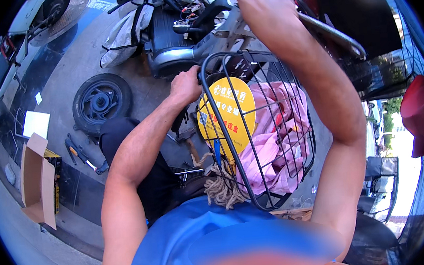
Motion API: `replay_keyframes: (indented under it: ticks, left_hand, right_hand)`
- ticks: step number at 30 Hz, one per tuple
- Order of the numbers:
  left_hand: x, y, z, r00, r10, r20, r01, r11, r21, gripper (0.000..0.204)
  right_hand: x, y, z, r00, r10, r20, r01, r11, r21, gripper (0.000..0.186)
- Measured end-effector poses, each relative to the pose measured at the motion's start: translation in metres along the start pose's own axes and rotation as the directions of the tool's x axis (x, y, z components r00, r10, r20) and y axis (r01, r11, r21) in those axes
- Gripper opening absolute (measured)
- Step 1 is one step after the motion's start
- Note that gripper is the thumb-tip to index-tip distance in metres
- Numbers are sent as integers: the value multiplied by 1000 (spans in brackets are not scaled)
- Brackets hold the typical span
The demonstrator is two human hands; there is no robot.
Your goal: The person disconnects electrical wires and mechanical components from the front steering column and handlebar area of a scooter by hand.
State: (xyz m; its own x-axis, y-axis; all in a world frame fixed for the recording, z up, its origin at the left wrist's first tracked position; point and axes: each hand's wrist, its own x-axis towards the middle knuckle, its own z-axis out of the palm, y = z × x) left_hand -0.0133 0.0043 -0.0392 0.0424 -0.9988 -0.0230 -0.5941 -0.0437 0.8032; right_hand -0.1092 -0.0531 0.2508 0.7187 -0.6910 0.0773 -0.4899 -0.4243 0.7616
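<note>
- At the black wire basket's (234,158) upper-left rim: left hand (187,86) curled; cannot tell whether clamped.
- Right hand (265,2): curled; hold unclear.
- Basket: probably stiff, light; grip thick rim.

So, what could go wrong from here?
The rope bunches in loose loops at the near end of the wire basket and might snag. The left hand is right at the basket's corner, so it could get pinched if the basket shifts. The wheel and tool lie near the knee, a possible trip hazard.
</note>
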Motion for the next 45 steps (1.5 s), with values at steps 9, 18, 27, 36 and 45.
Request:
replay_keyframes:
  ticks: [9, 18, 27, 36, 45]
  left_hand:
    - [4, -7, -6, 994, -30, 107, 29, 1000, 12, 62]
    - [0, -5, -6, 998, -6, 60, 3, 999, 51, 64]
    - [3, -13, -2, 996, -14, 90, 13, 1000, 17, 67]
    - [7, 2, 3, 995, 59, 84, -64, 996, 62, 64]
    - [2, -7, -4, 998, 11, 67, -12, 1000, 6, 62]
  right_hand:
    - [-64, 48, -15, 943, 100, -318, -15, 966, 259, 30]
    - [-50, 53, 97, 838, 68, -542, 130, 939, 319, 35]
    - [-37, 29, 54, 935, 84, -345, 14, 962, 273, 34]
    - [-25, 12, -41, 985, 84, 151, -97, 992, 76, 15]
    - [-62, 58, 109, 833, 65, -549, 84, 967, 241, 46]
